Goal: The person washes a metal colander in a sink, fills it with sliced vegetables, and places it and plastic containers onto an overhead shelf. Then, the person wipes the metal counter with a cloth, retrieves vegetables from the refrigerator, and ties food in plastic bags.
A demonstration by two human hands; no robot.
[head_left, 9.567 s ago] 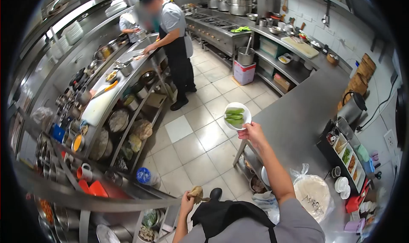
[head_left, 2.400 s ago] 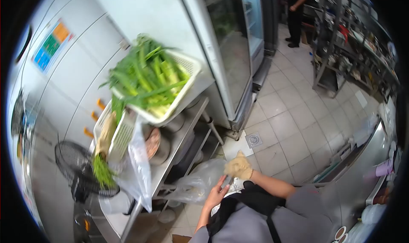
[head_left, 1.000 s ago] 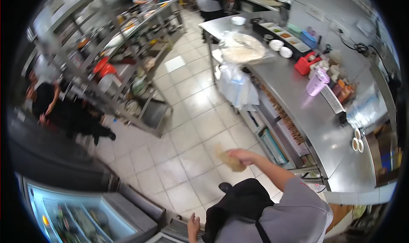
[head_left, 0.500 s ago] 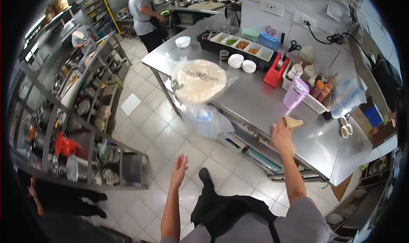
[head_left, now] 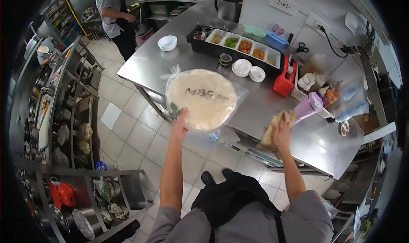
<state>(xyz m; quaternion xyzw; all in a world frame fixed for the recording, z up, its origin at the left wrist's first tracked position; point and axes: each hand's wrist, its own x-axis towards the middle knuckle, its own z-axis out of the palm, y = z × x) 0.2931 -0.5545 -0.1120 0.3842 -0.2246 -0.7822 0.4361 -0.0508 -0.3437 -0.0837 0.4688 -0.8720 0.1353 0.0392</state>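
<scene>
My left hand [head_left: 180, 121] is at the near-left edge of a clear plastic bag of flatbreads [head_left: 204, 109], a pale round stack with black writing on top. Its fingers close on that edge and are partly hidden there. The bag lies at the front of the steel table and overhangs it. A small green leafy patch [head_left: 175, 110] shows beside my fingertips. My right hand [head_left: 282, 134] grips a crumpled tan cloth [head_left: 269, 136] against the table's front edge. Just beyond the cloth stands a pink pitcher [head_left: 307, 106].
On the steel table [head_left: 251, 109] stand a white bowl [head_left: 167, 43], a topping tray [head_left: 199, 45], small stacked dishes [head_left: 242, 66], a red holder [head_left: 284, 81] and a basket of bottles [head_left: 298, 94]. A co-worker [head_left: 113, 19] stands beyond. Metal shelving [head_left: 91, 173] is at left.
My left hand has moved from open air up to the bag's edge. My right hand has shifted with the cloth, which now looks more spread out. The view has shifted closer to the table.
</scene>
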